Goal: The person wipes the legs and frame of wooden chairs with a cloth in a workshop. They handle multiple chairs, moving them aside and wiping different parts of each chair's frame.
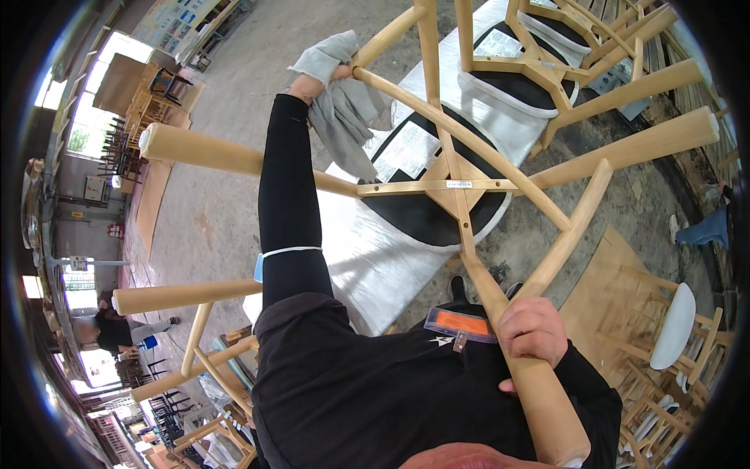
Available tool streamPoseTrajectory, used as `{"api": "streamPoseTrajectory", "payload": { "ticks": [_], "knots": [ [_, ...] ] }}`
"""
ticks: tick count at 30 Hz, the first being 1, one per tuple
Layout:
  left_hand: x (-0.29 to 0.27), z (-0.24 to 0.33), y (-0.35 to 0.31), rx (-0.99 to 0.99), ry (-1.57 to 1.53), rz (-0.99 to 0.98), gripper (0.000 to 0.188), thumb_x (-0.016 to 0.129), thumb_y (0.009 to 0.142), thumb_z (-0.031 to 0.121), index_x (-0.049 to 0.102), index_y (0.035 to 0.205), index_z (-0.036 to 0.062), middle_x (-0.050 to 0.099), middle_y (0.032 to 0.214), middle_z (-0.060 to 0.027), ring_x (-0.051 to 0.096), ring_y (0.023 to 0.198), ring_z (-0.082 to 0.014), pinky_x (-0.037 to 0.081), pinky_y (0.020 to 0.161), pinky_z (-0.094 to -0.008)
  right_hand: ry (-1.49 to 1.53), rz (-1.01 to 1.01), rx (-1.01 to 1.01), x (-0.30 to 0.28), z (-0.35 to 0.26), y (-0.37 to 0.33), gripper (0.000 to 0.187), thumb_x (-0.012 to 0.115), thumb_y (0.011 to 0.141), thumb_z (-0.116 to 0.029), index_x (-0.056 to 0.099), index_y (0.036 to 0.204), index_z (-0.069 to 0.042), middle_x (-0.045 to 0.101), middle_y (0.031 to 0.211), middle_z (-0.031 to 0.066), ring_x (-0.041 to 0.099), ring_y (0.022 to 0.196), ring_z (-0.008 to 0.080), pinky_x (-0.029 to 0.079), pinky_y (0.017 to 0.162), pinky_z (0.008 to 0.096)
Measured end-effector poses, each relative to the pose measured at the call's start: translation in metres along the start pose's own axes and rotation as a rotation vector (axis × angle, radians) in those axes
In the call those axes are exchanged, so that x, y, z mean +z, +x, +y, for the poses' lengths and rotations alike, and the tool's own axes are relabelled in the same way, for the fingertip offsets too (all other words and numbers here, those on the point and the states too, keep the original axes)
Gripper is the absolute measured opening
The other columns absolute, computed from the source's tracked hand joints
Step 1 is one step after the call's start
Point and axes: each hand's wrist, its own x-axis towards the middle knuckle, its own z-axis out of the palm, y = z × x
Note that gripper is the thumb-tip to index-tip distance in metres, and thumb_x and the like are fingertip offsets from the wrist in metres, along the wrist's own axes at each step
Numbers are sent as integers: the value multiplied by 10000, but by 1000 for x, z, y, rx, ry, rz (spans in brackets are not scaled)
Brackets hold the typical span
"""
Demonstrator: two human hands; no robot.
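An upside-down wooden chair [547,205] rests on a white-covered work surface [341,270], its black seat underside [488,205] and crossed rails facing up. Stretched far forward, my left hand [311,87] is closed on a grey cloth [344,125]. The cloth drapes around the hand, by the joint where a slim wooden bar meets a thicker piece; it partly hides the fingers. Close to my body, my right hand [533,331] wraps around a thick wooden leg [547,406] that slants down toward the lower edge.
Another upturned chair [574,72] lies farther along the surface. At right, a chair with a pale seat [673,327] stands among several frames beside brown cardboard [598,281]. Thick legs jut out at left. One person [117,332] is at far left, another's blue trousers [707,233] at far right.
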Motion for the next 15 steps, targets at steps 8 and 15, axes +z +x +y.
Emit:
{"api": "streamPoseTrajectory", "payload": {
  "ticks": [8, 15],
  "knots": [
    [0, -4, -3, -7, 36, 8, 519, 768, 763, 70, 625, 1260, 23, 669, 1189, -75, 601, 1130, -177, 433, 1009, -294, 10, 11, 2, 0, -1, 0, 466, 864, 667, -372, 512, 820, -107, 581, 781, 34, 608, 654, 248, 455, 556, 359],
    [5, 2, 5, -49, 414, 79, 473, 768, 780, 112, 642, 1228, 33, 673, 1136, -53, 610, 1084, -177, 449, 976, -302, -10, 17, 0, -1, -2, 1, 449, 863, 671, -358, 516, 810, -109, 582, 775, 38, 606, 650, 252, 455, 553, 352]
  ]
}}
